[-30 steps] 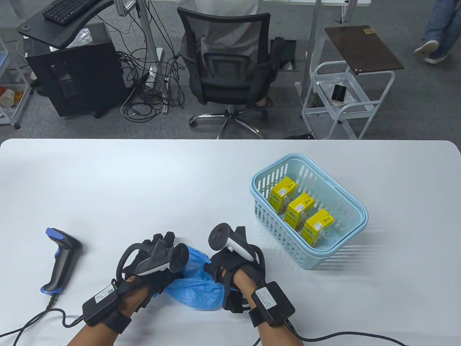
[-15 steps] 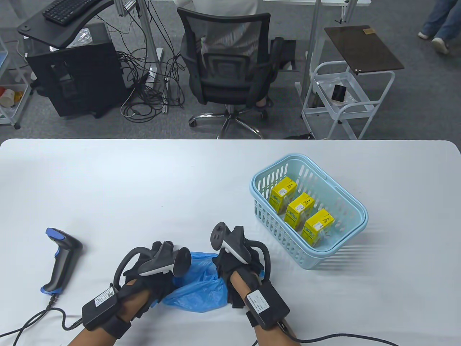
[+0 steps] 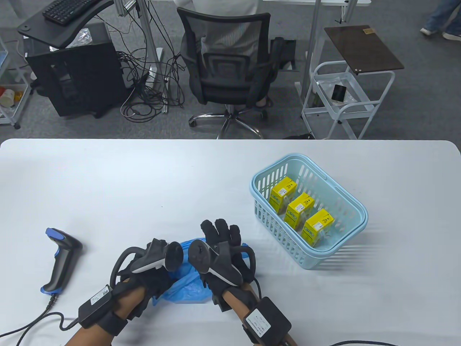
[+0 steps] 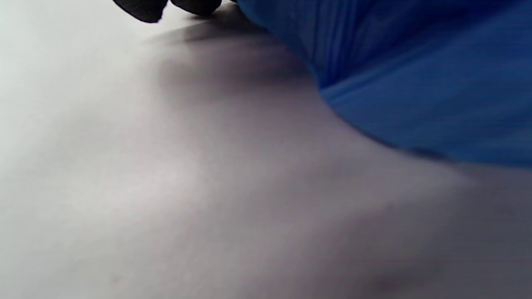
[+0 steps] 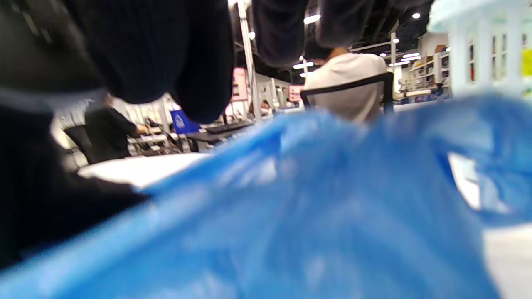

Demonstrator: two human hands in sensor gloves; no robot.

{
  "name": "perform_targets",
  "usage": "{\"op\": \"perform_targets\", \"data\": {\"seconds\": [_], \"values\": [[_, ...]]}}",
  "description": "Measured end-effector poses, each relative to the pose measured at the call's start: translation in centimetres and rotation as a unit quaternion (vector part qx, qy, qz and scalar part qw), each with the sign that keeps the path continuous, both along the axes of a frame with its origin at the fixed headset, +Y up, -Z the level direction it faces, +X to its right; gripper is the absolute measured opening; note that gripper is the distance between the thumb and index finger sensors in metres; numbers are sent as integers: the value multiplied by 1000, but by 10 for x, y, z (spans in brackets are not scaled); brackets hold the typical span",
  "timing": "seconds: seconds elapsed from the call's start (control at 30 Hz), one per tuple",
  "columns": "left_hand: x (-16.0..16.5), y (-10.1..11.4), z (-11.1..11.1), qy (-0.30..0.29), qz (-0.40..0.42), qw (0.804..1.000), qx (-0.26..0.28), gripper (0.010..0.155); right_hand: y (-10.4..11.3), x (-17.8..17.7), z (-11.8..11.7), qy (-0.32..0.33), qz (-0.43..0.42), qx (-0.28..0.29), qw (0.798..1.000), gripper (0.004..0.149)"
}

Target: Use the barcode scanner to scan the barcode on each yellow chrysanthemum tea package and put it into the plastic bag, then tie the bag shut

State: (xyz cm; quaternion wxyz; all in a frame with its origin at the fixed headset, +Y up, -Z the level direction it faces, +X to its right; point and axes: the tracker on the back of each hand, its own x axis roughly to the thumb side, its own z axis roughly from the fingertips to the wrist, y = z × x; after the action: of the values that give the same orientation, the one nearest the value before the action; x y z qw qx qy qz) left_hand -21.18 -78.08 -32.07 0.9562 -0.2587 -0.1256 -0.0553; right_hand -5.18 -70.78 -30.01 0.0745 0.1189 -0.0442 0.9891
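Observation:
The blue plastic bag (image 3: 187,288) lies crumpled on the white table near the front edge, between my two hands. My left hand (image 3: 158,277) sits on the bag's left side and appears to hold it; its fingers are hidden under the tracker. In the left wrist view two fingertips (image 4: 141,6) show beside the bag (image 4: 415,83). My right hand (image 3: 219,234) hovers over the bag's far edge with its fingers straight and spread, holding nothing. Three yellow tea packages (image 3: 299,209) stand in the light blue basket (image 3: 277,223). The barcode scanner (image 3: 59,259) lies at the left.
The basket stands to the right of my hands, about a hand's width away. The scanner's cable (image 3: 36,319) trails toward the front left edge. Beyond the table are an office chair (image 3: 227,65) with a seated person and a white trolley (image 3: 342,97).
My right hand has let go of the bag, risen and spread its fingers. Both hands have shifted left and closer together. The bag has bunched up smaller.

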Motion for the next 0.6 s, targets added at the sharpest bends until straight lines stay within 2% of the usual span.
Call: {"op": "perform_targets", "data": {"seconds": [0.07,0.2,0.27,0.4,0.6], "values": [[-1,0,-1,10,13,1000,8,91,-18,-4,-5,-7,51,-15,999,38],[0,-2,-2,13,-4,1000,14,88,-40,-4,-10,-13,65,-31,997,56],[-1,-2,-2,20,-13,1000,17,89,-44,-4,-11,-16,73,-47,996,60],[-1,0,-2,29,-23,999,35,93,-51,-2,-13,-20,93,-117,989,70],[5,3,0,7,-16,999,34,82,-61,8,-18,-27,88,-194,977,74]]}}
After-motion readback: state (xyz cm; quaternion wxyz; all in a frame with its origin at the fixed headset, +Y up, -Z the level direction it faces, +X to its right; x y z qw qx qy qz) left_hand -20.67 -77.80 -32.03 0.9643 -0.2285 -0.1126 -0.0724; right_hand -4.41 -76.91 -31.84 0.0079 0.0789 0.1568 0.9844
